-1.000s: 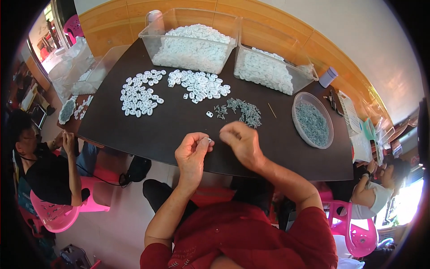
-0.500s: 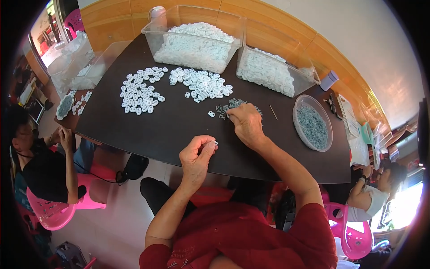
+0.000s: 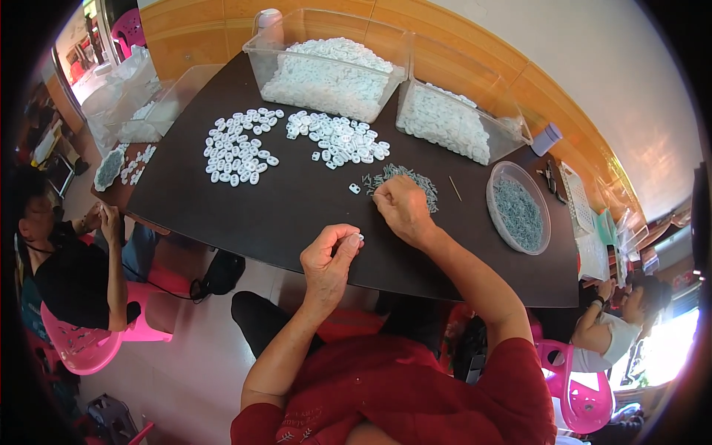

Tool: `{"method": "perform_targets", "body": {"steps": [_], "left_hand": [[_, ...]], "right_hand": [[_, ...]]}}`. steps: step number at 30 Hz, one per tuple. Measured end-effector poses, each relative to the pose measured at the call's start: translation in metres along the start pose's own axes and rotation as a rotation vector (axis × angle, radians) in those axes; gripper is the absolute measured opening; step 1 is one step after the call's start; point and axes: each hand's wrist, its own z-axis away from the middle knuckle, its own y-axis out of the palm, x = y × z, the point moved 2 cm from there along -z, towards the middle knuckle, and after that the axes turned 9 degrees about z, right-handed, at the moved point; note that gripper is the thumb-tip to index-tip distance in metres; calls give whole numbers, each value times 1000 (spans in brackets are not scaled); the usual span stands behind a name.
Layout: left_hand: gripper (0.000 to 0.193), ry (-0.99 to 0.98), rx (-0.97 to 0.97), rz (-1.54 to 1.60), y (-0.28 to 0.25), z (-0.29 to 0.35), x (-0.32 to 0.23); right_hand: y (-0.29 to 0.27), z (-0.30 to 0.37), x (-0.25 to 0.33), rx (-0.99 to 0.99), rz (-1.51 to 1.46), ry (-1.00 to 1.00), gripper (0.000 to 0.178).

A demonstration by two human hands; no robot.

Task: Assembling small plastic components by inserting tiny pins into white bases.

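Near the table's front edge, my left hand [image 3: 327,258] pinches a small white plastic piece [image 3: 361,237] between thumb and fingers. My right hand [image 3: 404,209] is closed at the near left side of a pile of small grey screw-like pieces [image 3: 417,182]. Its fingertips are pressed together; anything between them is too small to make out. One loose white plastic piece with two holes [image 3: 354,188] lies just left of that pile. Farther back is a heap of similar white pieces [image 3: 348,139], and to its left a spread-out group of white oval pieces [image 3: 231,152].
Two clear bins [image 3: 326,100] [image 3: 443,130] full of white pieces stand along the back. At right are a round tub [image 3: 492,216] of grey pieces, a thin stick [image 3: 455,188], pliers [image 3: 550,180] and a purple bottle [image 3: 546,139]. Other people sit at left [image 3: 78,278] and right [image 3: 610,334].
My right hand has drawn slightly left and toward me, uncovering more of the grey pile. My left hand keeps its pinch on the white piece. The whole view has shifted a little.
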Motion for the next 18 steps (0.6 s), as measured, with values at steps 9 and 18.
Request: {"method": "perform_targets", "body": {"steps": [9, 18], "left_hand": [[18, -49, -69, 169, 3, -12, -9], [13, -62, 96, -238, 8, -28, -15]], "right_hand": [[-27, 7, 19, 438, -900, 675, 18], [-36, 8, 22, 527, -951, 671, 15]]}}
